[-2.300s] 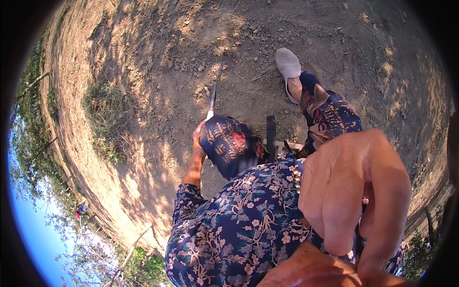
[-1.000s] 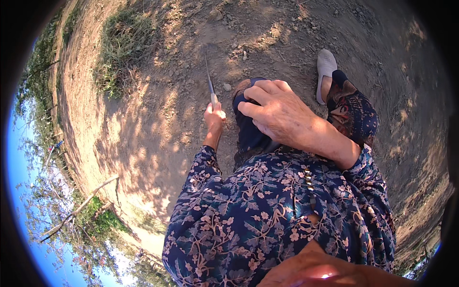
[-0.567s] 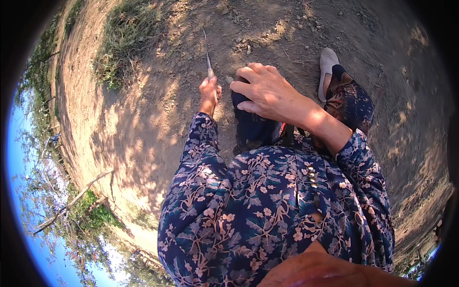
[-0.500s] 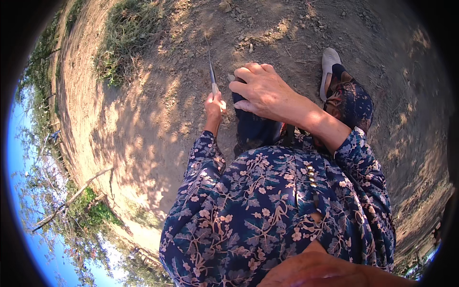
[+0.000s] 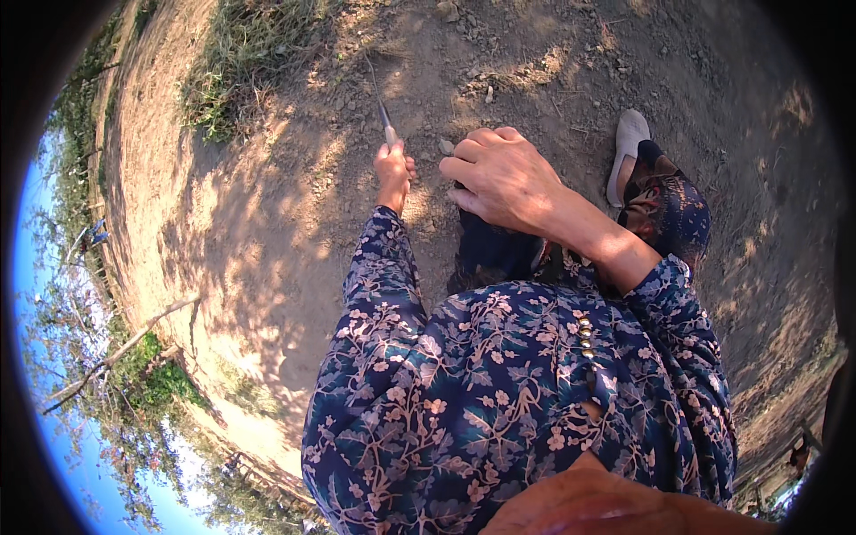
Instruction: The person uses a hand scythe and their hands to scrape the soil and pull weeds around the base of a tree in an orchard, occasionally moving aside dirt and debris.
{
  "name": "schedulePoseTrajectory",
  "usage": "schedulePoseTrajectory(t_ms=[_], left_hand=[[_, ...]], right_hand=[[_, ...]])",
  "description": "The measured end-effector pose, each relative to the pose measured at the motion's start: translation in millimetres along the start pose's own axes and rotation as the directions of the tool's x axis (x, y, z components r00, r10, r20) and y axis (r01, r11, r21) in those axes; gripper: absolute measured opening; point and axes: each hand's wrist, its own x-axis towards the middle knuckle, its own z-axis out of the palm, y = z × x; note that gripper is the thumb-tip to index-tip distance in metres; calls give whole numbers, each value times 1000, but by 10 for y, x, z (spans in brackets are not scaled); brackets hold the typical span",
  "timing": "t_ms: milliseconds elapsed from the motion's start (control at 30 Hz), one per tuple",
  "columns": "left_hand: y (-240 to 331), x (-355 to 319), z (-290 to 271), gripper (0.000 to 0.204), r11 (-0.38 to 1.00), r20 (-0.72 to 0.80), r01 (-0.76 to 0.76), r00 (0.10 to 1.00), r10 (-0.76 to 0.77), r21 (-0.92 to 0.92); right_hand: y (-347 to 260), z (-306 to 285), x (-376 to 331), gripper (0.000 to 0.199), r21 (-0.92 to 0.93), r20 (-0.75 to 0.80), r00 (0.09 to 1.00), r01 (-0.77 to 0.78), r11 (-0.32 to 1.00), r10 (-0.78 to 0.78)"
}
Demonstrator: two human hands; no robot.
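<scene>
My left hand (image 5: 391, 169) is closed around the pale handle of a sickle (image 5: 385, 118), held out in front of my left side. A dark collar joins the handle to its thin, slightly curved blade, which points away from me over the bare soil; the tip is hard to pick out against the ground. Over my bent left knee, in dark trousers (image 5: 489, 251), lies my right hand (image 5: 504, 174), back upward. Its fingers drape loosely over the knee and grip no tool; the fingertips are partly hidden.
A heap of grass and green weeds (image 5: 254, 62) lies at the far left. My right foot wears a light slip-on shoe (image 5: 629, 143). Small stones (image 5: 447, 145) and clods dot the dry soil. A bare branch (image 5: 125, 352) and shrubs stand on the left.
My left hand has reached slightly farther forward with the sickle, and the arm looks straighter. My right hand stays on the knee; the whole view has shifted a little.
</scene>
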Motion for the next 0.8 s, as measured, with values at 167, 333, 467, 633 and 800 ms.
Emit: schedulePoseTrajectory(t_ms=[167,333,467,633,800], left_hand=[[924,768,190,17,986,42,8,999,0,-169],[792,674,-309,20,986,-168,-155,976,142,-67],[69,82,-721,15,997,-190,36,981,-48,-62],[-920,-1249,-844,15,992,-223,97,968,-113,-81],[-1404,-1879,-920,15,984,-283,169,943,-176,-48]], right_hand=[[13,-100,43,22,104,13,1000,0,995,-2],[-43,-86,89,25,172,24,999,-26,985,22],[-68,-109,107,25,135,68,997,-44,990,35],[-40,-51,86,24,129,10,1000,-22,991,21],[-104,-86,96,23,100,12,1000,-11,995,10]])
